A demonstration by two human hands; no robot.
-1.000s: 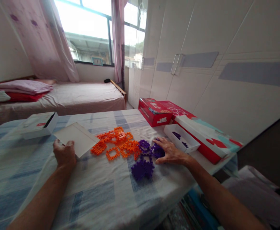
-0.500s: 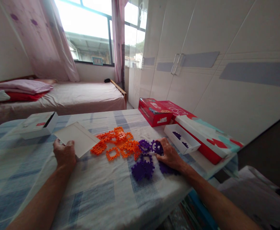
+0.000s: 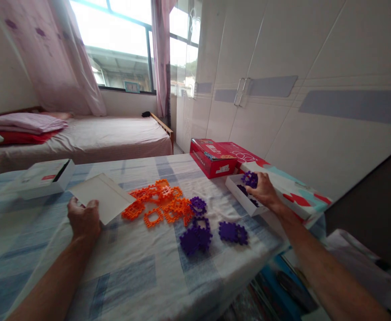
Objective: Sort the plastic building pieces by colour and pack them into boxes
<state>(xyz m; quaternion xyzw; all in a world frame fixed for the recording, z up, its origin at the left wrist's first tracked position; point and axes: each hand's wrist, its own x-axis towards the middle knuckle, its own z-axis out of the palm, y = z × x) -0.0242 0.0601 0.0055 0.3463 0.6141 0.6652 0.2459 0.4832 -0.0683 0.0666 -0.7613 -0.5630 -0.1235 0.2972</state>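
Note:
My left hand [image 3: 84, 217] is closed on the near edge of a flat, pale box lid [image 3: 103, 196], tilted above the table at the left. At the right, my right hand [image 3: 265, 191] pinches a purple toothed building piece [image 3: 249, 179] just over an open white box [image 3: 242, 196]. Dark purple pieces lie inside that box, partly hidden by the hand. On the cloth between my hands is a heap of orange building pieces [image 3: 162, 200]. Beside it are purple building pieces [image 3: 195, 238], and a further purple pair [image 3: 232, 232] lies closer to the box.
A red box [image 3: 211, 162] and a long red-and-white box [image 3: 292, 185] stand behind the white box. Another white box [image 3: 46, 178] sits at the table's left. The blue-and-white tablecloth [image 3: 125, 272] hangs over the right edge. A bed [image 3: 115, 133] and wardrobe [image 3: 265, 53] are beyond.
My right hand has lifted a purple piece from the cloth and carried it right, over the white box. The purple pair it partly covered is now visible. My left hand still holds the lid.

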